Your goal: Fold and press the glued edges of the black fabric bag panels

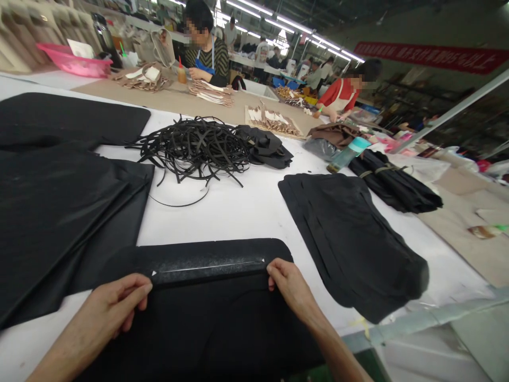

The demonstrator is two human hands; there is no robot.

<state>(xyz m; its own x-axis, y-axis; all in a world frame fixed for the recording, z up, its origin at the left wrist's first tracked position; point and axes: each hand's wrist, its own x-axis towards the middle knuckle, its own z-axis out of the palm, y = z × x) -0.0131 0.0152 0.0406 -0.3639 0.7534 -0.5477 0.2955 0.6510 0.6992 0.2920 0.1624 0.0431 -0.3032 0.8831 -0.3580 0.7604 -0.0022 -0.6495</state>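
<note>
Pinching a black cloth piece (214, 254) at both ends of a thin pale line (209, 267) running across it. Left hand (119, 302) closed on the left end of that line, right hand (292, 286) closed on the right end, hands well apart, cloth flat and straight between them. Held that way, most likely, to keep the line tight and stop the fold from slipping. Lying right at the near edge of the white table (246, 207), close to the body and easy to reach. Stacked on the left, a big pile of black cloth (59, 212), touching the held piece. Stacked on the right, another pile of flat black pieces (350, 239), just beside it, probably kept on either side to stay sorted. Farther back, a messy heap of thin black strips (194, 146), well out of the way of the hands. Past the right pile, a tied black bundle (397, 185) and a bottle with a blue-green cap (350, 151). Across the table, a person in a striped top (207, 53) and a person in red (342, 93), busy with brown pieces (210, 93), far from these hands.
</note>
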